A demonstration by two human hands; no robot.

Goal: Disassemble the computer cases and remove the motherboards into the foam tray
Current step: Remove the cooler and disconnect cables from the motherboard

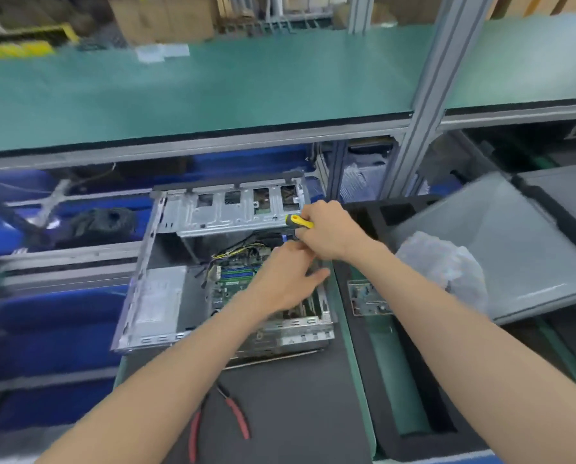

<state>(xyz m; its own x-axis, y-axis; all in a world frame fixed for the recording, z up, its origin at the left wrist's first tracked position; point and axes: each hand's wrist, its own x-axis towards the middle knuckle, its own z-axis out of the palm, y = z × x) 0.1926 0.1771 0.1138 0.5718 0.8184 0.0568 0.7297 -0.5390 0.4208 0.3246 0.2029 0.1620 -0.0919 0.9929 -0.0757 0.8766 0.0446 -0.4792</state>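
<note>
Open PC case (pixel 152 296) w/ motherboard (pixel 236 276) inside, right hand (pixel 326 229) gripping screwdriver (pixel 299 222), left hand (pixel 286 279) fingers loose

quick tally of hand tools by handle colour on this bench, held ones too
yellow-and-black handled screwdriver, gripped in the right hand: 1
red-handled pliers, lying on the dark mat: 1
total: 2

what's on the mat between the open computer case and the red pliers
Head view: nothing but bare dark mat between the case and pliers; the left forearm crosses above it.
</note>
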